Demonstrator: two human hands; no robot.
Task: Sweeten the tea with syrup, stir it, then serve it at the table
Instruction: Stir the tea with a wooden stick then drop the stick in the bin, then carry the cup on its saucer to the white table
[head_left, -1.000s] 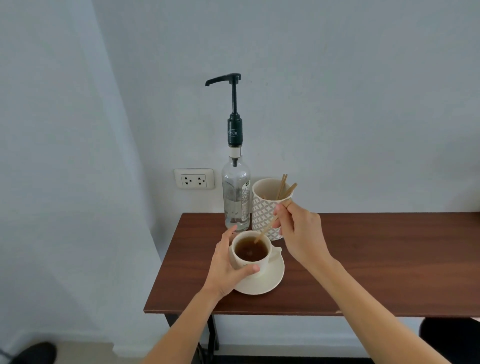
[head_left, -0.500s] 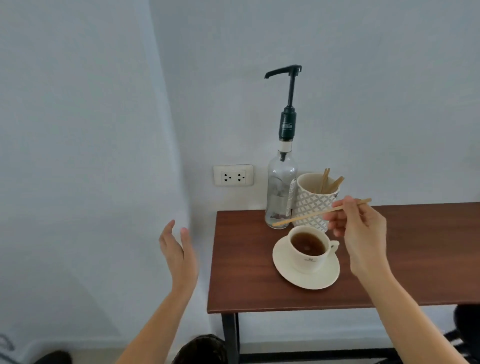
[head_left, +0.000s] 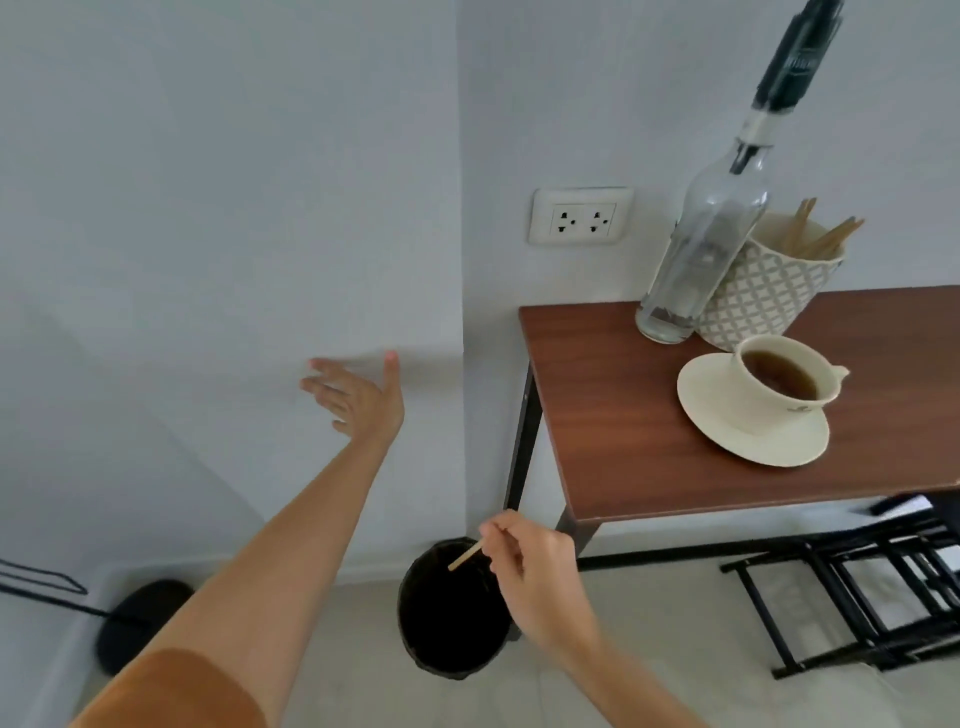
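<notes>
Tea (head_left: 779, 372), dark brown, fills the cream cup (head_left: 789, 383) most of the way up. The cup stands on a cream saucer (head_left: 727, 415), and the saucer lies on the brown wooden table (head_left: 623, 415), near the front edge of it. Behind the cup, touching or almost touching the saucer, is a patterned white holder (head_left: 763, 296) with several wooden sticks (head_left: 823, 236) standing inside it. Just left of the holder, close against it, stands the clear glass syrup bottle (head_left: 701, 249); it has a dark pump neck (head_left: 795, 57) which goes out of the top of the picture, and it looks nearly empty, though I cannot tell the level for sure.

Below the left corner of the table, on the floor, there is a round black bin (head_left: 452, 613); its inside is dark and I cannot see any contents. The right hand (head_left: 535, 566) is above the bin, its fingers pinched on a thin wooden stirrer (head_left: 466, 557), whose free end points down over the opening of the bin. The left hand (head_left: 358, 395) is well to the left of the table, in front of the white wall (head_left: 234, 208), with fingers spread wide and holding nothing. A white double socket (head_left: 582, 215) is on the wall, left of the bottle. Under the right part of the table stands a black metal frame (head_left: 857, 597).
</notes>
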